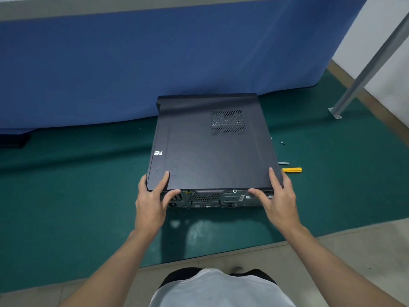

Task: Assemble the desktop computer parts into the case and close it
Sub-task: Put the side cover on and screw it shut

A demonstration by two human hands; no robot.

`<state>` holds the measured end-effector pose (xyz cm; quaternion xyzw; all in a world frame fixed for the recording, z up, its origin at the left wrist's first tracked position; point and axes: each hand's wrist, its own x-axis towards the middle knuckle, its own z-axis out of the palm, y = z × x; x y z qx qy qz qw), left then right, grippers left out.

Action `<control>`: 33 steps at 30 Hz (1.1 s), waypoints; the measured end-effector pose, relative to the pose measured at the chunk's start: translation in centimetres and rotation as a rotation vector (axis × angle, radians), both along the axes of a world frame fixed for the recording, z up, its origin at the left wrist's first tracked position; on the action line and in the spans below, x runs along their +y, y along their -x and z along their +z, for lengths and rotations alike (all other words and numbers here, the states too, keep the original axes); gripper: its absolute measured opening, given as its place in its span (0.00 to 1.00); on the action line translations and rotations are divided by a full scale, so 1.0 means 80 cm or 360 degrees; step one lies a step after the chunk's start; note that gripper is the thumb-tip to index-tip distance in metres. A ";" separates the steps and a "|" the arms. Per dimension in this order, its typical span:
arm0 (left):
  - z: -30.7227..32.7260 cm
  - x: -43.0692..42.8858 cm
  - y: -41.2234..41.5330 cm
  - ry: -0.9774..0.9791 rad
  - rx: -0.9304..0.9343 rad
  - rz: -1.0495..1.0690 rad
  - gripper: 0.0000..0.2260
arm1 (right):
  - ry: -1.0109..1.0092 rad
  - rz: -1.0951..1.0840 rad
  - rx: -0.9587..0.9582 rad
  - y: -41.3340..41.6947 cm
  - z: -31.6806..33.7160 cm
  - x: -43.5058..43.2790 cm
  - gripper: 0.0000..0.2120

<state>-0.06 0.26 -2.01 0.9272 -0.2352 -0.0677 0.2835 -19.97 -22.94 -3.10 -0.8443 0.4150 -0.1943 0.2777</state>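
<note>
left hand [152, 196] and right hand [277, 196] grip the near corners of the side panel [210, 151], thumbs along its rear edge. computer case [212, 199] lies flat on the green floor mat [88, 196]; yellow-handled screwdriver [292, 169] and loose screws [282, 142] just to its right.

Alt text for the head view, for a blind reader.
A person's left hand and right hand hold the near corners of the dark cover panel atop a computer case on a green floor mat. A yellow-handled screwdriver lies right of the case.
</note>
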 end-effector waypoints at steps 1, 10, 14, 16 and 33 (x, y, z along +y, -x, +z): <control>0.001 0.001 0.000 -0.0002 -0.0013 0.0007 0.27 | 0.0038 0.0008 -0.0029 0.003 -0.001 0.000 0.40; -0.001 0.001 -0.001 0.0109 0.0013 0.0147 0.24 | 0.0055 -0.0070 -0.0162 0.000 -0.013 -0.002 0.38; 0.004 0.004 0.002 0.0065 0.0018 0.0082 0.27 | 0.0051 0.0025 -0.0007 0.008 -0.004 -0.008 0.38; 0.005 0.005 0.005 0.0000 0.0037 0.0046 0.27 | 0.0056 0.0145 0.0059 0.018 0.001 -0.017 0.35; 0.024 -0.219 0.078 -0.0145 -0.0488 -0.0782 0.24 | 0.0080 0.0490 -0.0173 0.050 0.013 -0.086 0.19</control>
